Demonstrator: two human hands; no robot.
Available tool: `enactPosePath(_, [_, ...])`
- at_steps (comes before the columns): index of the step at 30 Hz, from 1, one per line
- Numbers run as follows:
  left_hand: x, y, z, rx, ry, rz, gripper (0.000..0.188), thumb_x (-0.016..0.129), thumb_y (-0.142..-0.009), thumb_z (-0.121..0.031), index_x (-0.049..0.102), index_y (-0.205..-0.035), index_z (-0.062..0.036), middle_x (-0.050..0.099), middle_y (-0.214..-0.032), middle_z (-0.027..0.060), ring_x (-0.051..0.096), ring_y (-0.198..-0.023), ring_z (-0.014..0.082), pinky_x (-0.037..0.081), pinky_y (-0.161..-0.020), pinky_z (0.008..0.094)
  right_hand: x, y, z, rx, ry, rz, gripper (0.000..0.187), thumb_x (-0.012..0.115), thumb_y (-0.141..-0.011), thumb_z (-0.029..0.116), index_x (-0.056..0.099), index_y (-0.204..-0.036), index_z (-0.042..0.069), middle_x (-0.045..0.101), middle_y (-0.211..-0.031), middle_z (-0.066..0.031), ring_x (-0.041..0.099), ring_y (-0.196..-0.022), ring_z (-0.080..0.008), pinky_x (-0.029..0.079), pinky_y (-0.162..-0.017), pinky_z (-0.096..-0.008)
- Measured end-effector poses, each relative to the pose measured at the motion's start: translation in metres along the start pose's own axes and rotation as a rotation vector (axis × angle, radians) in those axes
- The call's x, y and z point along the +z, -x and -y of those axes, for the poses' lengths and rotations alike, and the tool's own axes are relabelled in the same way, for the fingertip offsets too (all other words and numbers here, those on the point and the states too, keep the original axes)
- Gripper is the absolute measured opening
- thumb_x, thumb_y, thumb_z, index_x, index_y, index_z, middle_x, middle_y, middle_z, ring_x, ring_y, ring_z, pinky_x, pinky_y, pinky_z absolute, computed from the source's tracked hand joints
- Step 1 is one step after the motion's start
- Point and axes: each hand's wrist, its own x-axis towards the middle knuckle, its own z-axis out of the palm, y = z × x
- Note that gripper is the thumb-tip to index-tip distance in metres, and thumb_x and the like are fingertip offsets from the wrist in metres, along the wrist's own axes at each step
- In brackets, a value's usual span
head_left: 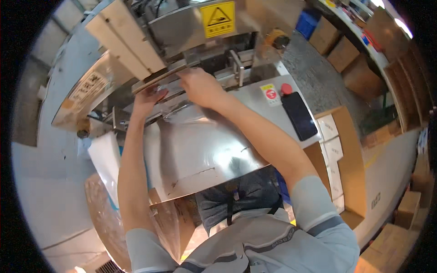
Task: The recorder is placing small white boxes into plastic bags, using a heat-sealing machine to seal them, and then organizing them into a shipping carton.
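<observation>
Both forearms reach over a shiny metal worktop (195, 150) into the slot of a metal machine. My left hand (146, 101) is at the left end of a flat bar (159, 78), its fingers bent inward and partly hidden. At the bar's right end, my right hand (200, 86) is closed, with its fingertips near the bar's edge. Clear plastic film (175, 111) lies crumpled between and below the hands. What either hand grips is too small and covered to make out.
A red button (286, 88) and a black phone (299, 116) are at the worktop's right. An open carton (348, 159) of white boxes stands beside it. White sheets (104, 159) hang at the left. A yellow warning sign (218, 19) is on the machine.
</observation>
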Motion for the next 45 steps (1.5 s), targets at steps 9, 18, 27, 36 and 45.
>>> enactPosePath(9, [0.104,0.146,-0.039,0.377,-1.036,-0.126,0.037,0.07,-0.086,-0.015,0.063,-0.119,0.0007,0.064,-0.119,0.0235,0.058,-0.117,0.0418,0.044,-0.103,0.0515,0.034,0.009,0.005,-0.115,0.361,0.195,0.045,0.061,-0.089,0.013,0.054,-0.132,0.004,0.051,-0.146,-0.0162,0.047,-0.138,-0.0327,0.04,-0.106,-0.0585])
enactPosePath(18, [0.101,0.138,-0.073,0.449,-0.887,-0.167,0.042,0.076,-0.08,-0.016,0.056,-0.114,-0.0007,0.063,-0.112,0.021,0.057,-0.112,0.0411,0.045,-0.099,0.0506,0.023,-0.005,0.003,-0.172,0.44,0.337,0.054,0.064,-0.087,0.014,0.055,-0.14,0.009,0.05,-0.149,-0.0158,0.05,-0.136,-0.0315,0.046,-0.105,-0.0517])
enactPosePath(27, [0.103,0.124,-0.066,0.392,-0.894,0.017,0.054,0.08,-0.077,-0.026,0.052,-0.116,-0.0021,0.064,-0.109,0.0206,0.059,-0.108,0.0435,0.047,-0.095,0.0502,0.003,-0.028,-0.016,-0.276,0.306,0.503,0.054,0.065,-0.084,0.012,0.06,-0.138,0.011,0.053,-0.147,-0.0154,0.058,-0.124,-0.0368,0.048,-0.105,-0.0437])
enactPosePath(36, [0.108,0.143,-0.019,0.208,-1.137,0.049,0.04,0.073,-0.077,-0.021,0.066,-0.113,-0.0045,0.064,-0.106,0.0177,0.059,-0.108,0.038,0.05,-0.092,0.0461,0.018,-0.028,-0.019,-0.186,0.39,0.475,0.043,0.055,-0.089,0.013,0.065,-0.131,0.014,0.06,-0.139,-0.0137,0.063,-0.119,-0.0357,0.051,-0.101,-0.0462])
enactPosePath(45, [0.13,0.109,-0.054,0.564,-1.267,0.362,0.035,0.068,-0.078,-0.021,0.071,-0.109,-0.0052,0.067,-0.117,0.0175,0.057,-0.12,0.0352,0.042,-0.102,0.0499,0.003,-0.039,-0.002,-0.227,0.414,0.613,0.043,0.054,-0.093,0.012,0.061,-0.136,0.013,0.054,-0.145,-0.0136,0.058,-0.124,-0.0361,0.048,-0.104,-0.044])
